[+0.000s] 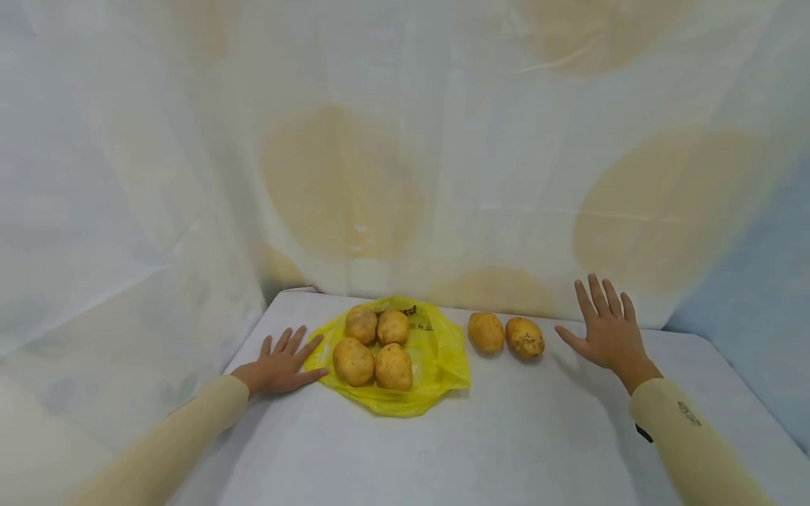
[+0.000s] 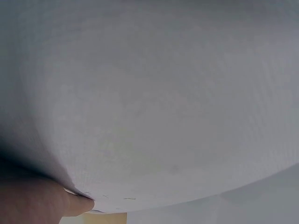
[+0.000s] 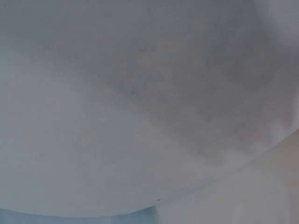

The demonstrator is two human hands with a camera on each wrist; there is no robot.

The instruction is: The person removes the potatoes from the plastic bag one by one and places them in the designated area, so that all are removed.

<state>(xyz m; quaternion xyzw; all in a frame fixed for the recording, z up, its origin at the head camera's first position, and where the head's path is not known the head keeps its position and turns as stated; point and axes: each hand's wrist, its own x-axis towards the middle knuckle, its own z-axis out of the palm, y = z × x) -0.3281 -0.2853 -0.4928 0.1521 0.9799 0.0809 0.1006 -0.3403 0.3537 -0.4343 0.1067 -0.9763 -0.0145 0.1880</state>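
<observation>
Several potatoes (image 1: 394, 367) lie grouped on a flattened yellow plastic bag (image 1: 436, 358) on the table, left of the middle in the head view. Two more potatoes (image 1: 486, 333) sit side by side on the cloth to the right of the bag. My left hand (image 1: 278, 367) has its fingers spread at the bag's left edge, fingertips right at the plastic. With fingers straight and spread, my right hand (image 1: 610, 339) is to the right of the two potatoes and holds nothing. A finger (image 2: 42, 200) shows at the lower left in the left wrist view.
A white cloth covers the table (image 1: 506, 436). Behind it hangs a pale curtain (image 1: 493, 161) with tan round spots, and whitish sheeting (image 1: 114, 211) stands on the left. Light blue fabric (image 1: 753, 309) borders the right side.
</observation>
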